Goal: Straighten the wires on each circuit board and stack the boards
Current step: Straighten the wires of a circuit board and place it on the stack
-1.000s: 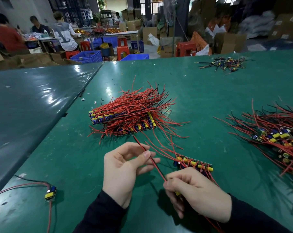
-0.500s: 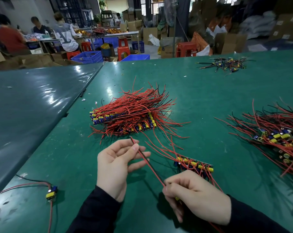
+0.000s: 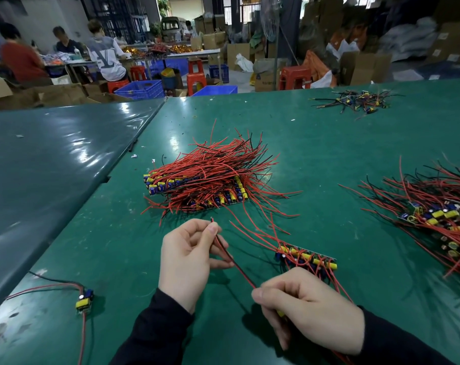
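Observation:
A long circuit board (image 3: 306, 258) with yellow and blue parts and many red wires lies on the green table in front of me. My right hand (image 3: 308, 309) grips its near end, fingers curled over it. My left hand (image 3: 189, 259) pinches a red and black wire pair (image 3: 234, 262) near the tip, stretching it taut from the right hand up to the left. Behind my hands sits a stack of boards (image 3: 197, 189) with red wires fanned to the right. A loose heap of boards (image 3: 439, 217) with tangled wires lies at the right.
A single small board (image 3: 84, 301) with red and black leads lies near the table's left front edge. A small pile of wired parts (image 3: 355, 101) sits at the far right of the green table (image 3: 315, 159). A darker table adjoins on the left. People sit working far behind.
My left hand has slid up and left along the wire pair toward its tip, pulling it straight. My right hand has stayed on the board.

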{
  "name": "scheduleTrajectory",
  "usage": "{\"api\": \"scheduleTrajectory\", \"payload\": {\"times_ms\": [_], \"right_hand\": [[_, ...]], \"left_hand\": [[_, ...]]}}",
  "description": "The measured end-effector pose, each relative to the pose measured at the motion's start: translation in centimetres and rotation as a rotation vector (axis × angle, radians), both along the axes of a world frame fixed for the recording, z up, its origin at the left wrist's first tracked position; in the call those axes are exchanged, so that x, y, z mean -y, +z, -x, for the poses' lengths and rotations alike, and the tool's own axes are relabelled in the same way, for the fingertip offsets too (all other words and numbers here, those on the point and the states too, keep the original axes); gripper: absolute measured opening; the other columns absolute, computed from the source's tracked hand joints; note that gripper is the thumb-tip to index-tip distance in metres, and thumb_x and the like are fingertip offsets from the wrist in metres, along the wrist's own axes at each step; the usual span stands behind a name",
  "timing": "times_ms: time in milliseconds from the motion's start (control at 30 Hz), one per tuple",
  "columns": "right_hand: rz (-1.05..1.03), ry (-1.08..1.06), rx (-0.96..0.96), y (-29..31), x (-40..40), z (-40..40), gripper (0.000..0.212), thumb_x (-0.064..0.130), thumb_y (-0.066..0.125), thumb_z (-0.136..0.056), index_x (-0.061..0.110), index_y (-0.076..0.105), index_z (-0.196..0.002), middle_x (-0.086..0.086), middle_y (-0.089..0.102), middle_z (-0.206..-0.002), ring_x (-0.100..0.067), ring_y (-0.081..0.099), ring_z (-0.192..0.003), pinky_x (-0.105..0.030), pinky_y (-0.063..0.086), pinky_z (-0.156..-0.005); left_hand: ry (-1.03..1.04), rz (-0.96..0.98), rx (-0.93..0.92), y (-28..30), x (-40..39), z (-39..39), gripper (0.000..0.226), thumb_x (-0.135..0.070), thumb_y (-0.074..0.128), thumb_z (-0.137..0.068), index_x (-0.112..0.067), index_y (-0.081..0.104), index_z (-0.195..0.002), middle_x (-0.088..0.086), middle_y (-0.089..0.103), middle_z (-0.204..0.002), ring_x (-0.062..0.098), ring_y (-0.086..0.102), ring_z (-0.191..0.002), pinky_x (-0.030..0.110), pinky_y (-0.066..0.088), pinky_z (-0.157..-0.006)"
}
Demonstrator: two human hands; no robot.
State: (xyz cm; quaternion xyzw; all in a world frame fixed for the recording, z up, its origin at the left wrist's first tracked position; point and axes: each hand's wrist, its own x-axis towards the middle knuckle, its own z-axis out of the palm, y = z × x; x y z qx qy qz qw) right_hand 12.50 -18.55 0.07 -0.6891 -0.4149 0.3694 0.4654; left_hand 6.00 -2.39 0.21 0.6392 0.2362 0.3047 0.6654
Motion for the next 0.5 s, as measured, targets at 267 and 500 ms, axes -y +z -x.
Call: {"api": "scheduleTrajectory", "payload": {"times_ms": [267, 500], "right_hand": [[0.005, -0.03, -0.031, 0.0, -0.1, 0.0, 0.044, 0.039, 0.048, -0.086, 0.017, 0.053, -0.049, -0.009, 0.055, -0.047, -0.017, 0.053, -0.045, -0.032, 0.043, -0.058], [-0.053, -0.017, -0.211, 0.5, -0.2, -0.2, 0.043, 0.029, 0.046, -0.086, 0.011, 0.049, -0.046, -0.003, 0.047, -0.04, -0.017, 0.049, -0.04, -0.023, 0.038, -0.049]], "left_hand": [[-0.033, 0.014, -0.009, 0.2, -0.2, 0.3, 0.021, -0.002, 0.045, -0.095, -0.003, 0.057, -0.078, 0.003, 0.059, -0.056, 0.012, 0.058, -0.049, 0.025, 0.049, -0.04], [-0.196, 0.722, 0.2, 0.6, -0.3, -0.1, 0.013, -0.01, 0.048, -0.087, -0.005, 0.058, -0.081, 0.004, 0.059, -0.056, 0.015, 0.063, -0.051, 0.03, 0.058, -0.056]]}}
